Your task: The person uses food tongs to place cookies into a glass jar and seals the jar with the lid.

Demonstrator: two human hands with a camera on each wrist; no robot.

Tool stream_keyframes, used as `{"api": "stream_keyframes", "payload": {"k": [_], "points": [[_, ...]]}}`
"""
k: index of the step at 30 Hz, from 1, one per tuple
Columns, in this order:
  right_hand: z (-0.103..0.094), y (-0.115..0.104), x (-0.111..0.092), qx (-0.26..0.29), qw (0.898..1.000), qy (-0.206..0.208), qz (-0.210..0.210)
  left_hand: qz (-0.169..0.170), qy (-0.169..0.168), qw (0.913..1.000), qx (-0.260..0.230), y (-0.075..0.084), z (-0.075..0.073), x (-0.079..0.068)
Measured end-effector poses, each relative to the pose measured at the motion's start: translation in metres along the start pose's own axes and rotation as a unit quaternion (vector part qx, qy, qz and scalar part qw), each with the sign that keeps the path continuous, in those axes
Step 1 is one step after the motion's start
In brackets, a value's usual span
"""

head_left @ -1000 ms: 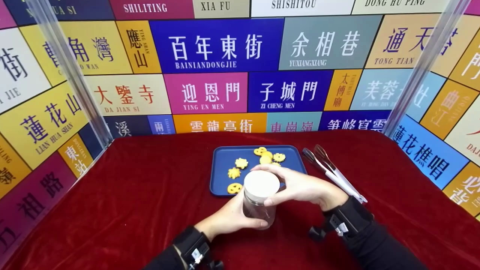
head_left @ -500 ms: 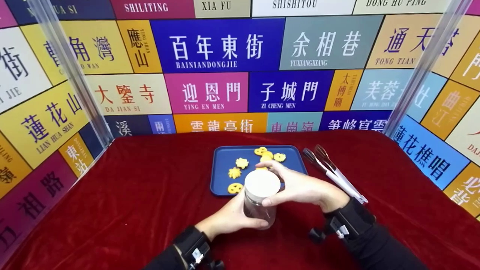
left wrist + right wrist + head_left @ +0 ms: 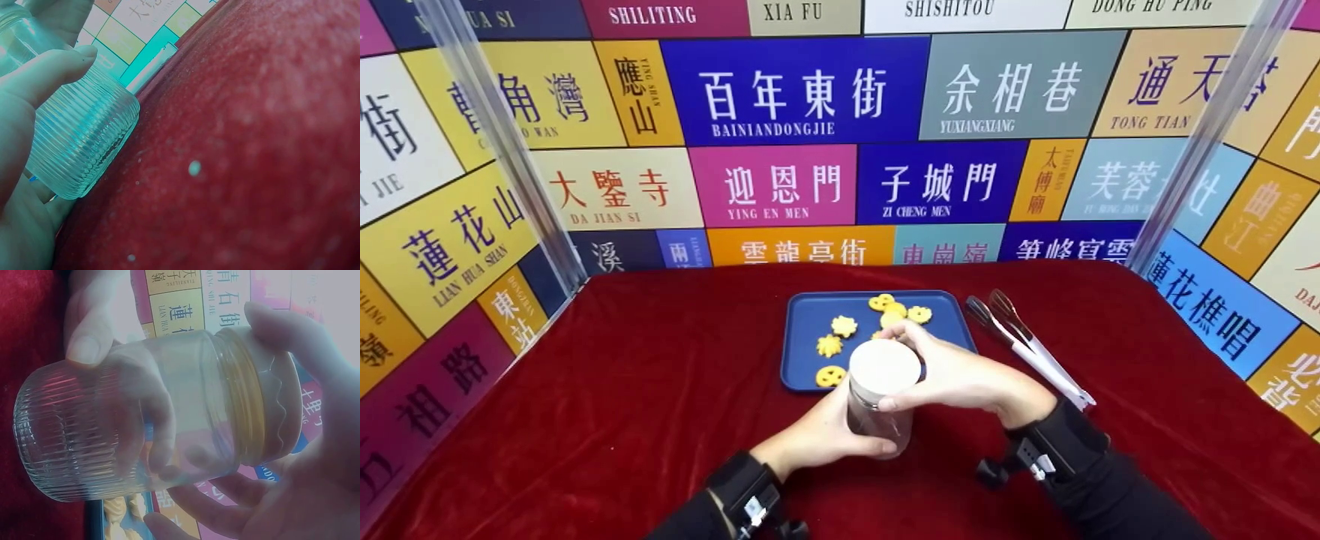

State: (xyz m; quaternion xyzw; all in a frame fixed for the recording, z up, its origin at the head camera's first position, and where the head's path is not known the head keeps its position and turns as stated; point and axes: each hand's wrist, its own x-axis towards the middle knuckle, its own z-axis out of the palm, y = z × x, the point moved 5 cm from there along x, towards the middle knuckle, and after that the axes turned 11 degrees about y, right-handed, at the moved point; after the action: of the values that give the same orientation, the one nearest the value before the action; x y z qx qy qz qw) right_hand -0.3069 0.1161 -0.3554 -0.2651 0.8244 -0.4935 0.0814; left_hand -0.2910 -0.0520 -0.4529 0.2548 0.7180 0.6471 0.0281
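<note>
Left hand (image 3: pixel 817 439) wrapped round a clear ribbed jar (image 3: pixel 876 426), thumb along its side. Right hand (image 3: pixel 964 375) holding the white lid (image 3: pixel 885 366), which sits on the jar's mouth. Jar between both hands, just on the near side of a blue tray (image 3: pixel 801 319). Yellow biscuits (image 3: pixel 844 326) scattered on tray. Tongs (image 3: pixel 1024 351) right of it, on red cloth (image 3: pixel 622 390).

Printed walls (image 3: pixel 793 150) round red cloth (image 3: pixel 607 390) suggest a booth.
</note>
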Motion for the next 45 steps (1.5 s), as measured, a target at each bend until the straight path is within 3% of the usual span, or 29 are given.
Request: {"api": "stream_keyframes", "payload": {"k": [14, 29, 35, 45], "points": [[-0.0029, 0.0038, 0.0011, 0.047, 0.998, -0.051, -0.008, 0.005, -0.006, 0.9999, -0.010, 0.0004, -0.0008, 0.0000], [-0.0042, 0.0063, -0.0006, 0.075, 0.994, -0.077, -0.003, -0.012, 0.001, 0.9999, 0.001, -0.0002, -0.0003, 0.0006], [-0.0032, 0.0068, 0.0000, 0.053, 0.997, -0.052, 0.009, -0.014, 0.001, 0.9999, 0.000, -0.0002, -0.0005, 0.0003], [0.0003, 0.0002, 0.0004, 0.030, 0.999, -0.006, -0.008, -0.010, 0.004, 0.9999, 0.009, 0.0004, -0.0010, 0.0006]]}}
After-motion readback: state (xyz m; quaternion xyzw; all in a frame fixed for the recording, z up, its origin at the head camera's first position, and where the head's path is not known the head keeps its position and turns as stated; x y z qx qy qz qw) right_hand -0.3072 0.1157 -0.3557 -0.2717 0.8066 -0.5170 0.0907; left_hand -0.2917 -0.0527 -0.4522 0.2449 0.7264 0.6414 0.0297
